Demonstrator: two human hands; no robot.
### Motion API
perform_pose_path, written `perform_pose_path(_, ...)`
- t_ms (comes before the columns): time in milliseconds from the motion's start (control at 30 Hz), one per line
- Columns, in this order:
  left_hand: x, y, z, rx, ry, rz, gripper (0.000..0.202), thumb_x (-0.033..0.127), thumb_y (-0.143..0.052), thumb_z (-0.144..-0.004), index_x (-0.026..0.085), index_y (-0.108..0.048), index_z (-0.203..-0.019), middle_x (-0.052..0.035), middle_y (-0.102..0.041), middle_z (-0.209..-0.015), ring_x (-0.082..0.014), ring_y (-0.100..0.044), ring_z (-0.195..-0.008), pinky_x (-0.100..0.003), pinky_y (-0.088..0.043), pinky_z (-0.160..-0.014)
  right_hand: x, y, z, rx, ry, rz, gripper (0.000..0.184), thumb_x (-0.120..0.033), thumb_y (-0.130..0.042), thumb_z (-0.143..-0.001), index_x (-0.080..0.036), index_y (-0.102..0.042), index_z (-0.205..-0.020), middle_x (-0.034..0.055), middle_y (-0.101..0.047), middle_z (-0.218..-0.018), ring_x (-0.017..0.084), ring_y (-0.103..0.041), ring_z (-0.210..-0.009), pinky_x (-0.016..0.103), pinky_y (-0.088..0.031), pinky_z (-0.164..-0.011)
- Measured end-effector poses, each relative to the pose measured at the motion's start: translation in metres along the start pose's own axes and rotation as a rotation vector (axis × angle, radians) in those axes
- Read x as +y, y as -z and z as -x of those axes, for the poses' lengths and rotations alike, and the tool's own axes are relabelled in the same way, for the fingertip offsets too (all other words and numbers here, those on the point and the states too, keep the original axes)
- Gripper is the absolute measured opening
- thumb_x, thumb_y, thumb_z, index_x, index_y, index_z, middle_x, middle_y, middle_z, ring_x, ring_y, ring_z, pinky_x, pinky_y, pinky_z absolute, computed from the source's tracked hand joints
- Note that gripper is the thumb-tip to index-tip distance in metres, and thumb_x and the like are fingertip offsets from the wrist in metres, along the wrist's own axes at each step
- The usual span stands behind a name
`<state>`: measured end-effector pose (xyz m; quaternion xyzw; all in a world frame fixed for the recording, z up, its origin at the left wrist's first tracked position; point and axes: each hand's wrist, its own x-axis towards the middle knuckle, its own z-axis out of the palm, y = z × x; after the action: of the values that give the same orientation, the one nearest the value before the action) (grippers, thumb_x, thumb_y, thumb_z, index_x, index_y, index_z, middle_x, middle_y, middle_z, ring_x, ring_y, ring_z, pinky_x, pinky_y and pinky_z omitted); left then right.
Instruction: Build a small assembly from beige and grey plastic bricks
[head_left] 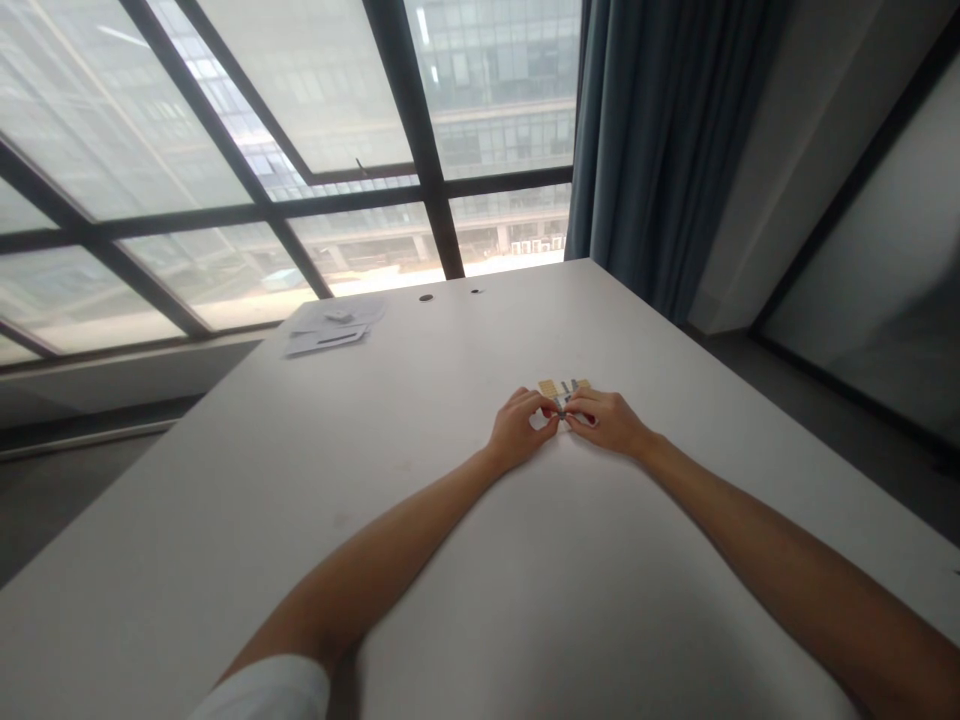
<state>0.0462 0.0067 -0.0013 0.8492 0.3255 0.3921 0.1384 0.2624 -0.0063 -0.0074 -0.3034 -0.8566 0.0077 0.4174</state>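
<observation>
My left hand and my right hand meet over the white table, thumbs and fingertips pinched close together. Between the fingertips is a small dark grey piece, too small to name, and both hands seem to grip it. Bits of red show beside the fingers of each hand. Just beyond the hands lie a small tan studded piece, another tan piece and short grey strips. The fingers partly cover these things.
The white table spreads out around my arms. Papers with a dark thin item on them lie at its far left corner. Two dark round spots, one a hole, are near the back edge. Windows and a blue curtain stand behind.
</observation>
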Motion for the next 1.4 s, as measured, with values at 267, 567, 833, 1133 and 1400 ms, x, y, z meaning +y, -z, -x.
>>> perform_pose_path(267,-0.0008,0.0011,0.0,-0.013,-0.017,0.003,0.009,0.02,-0.068,-0.085,0.022,-0.071,-0.093,-0.0018,-0.067,-0.084,-0.0169,-0.057,-0.086,-0.029,-0.046,-0.083,-0.0008,0.0013,0.001,-0.012,-0.007,0.007,0.009,-0.019,-0.061,-0.092,-0.022,-0.068,-0.096,0.0047,-0.069,-0.09,0.016,-0.064,-0.076,0.028,-0.053,-0.068)
perform_pose_path(567,-0.0021,0.0001,0.0002,-0.002,-0.005,0.009,0.008,0.021,-0.068,-0.085,0.021,-0.071,-0.092,-0.0024,-0.068,-0.084,-0.017,-0.058,-0.086,-0.029,-0.047,-0.083,-0.0018,0.0028,0.0002,0.005,-0.009,0.002,0.01,-0.024,-0.059,-0.094,-0.022,-0.068,-0.098,0.0044,-0.069,-0.09,0.014,-0.06,-0.069,0.029,-0.053,-0.067)
perform_pose_path(833,-0.0047,-0.0013,0.0,0.018,-0.048,0.003,0.009,0.018,-0.069,-0.084,0.022,-0.071,-0.091,-0.0012,-0.068,-0.083,-0.0163,-0.057,-0.084,-0.029,-0.048,-0.081,-0.0027,0.0019,-0.0013,0.015,-0.004,-0.029,0.008,-0.019,-0.06,-0.092,-0.022,-0.066,-0.095,0.0034,-0.068,-0.088,0.015,-0.062,-0.074,0.028,-0.052,-0.07)
perform_pose_path(1133,-0.0051,-0.0027,-0.0001,0.001,-0.025,-0.01,0.009,0.019,-0.069,-0.084,0.023,-0.071,-0.092,-0.001,-0.068,-0.082,-0.0168,-0.058,-0.084,-0.03,-0.048,-0.08,0.0005,0.0008,0.0011,-0.02,-0.043,-0.034,0.009,-0.018,-0.06,-0.09,-0.022,-0.066,-0.095,0.0033,-0.066,-0.087,0.014,-0.058,-0.069,0.027,-0.049,-0.066)
perform_pose_path(1400,-0.002,-0.0005,0.0004,-0.01,-0.01,-0.026,0.009,0.019,-0.068,-0.084,0.023,-0.072,-0.092,-0.0014,-0.068,-0.083,-0.0169,-0.058,-0.085,-0.03,-0.049,-0.081,-0.0018,0.0022,-0.0002,-0.038,-0.044,-0.024,0.009,-0.017,-0.06,-0.09,-0.021,-0.065,-0.096,0.0039,-0.067,-0.088,0.015,-0.06,-0.075,0.028,-0.05,-0.069)
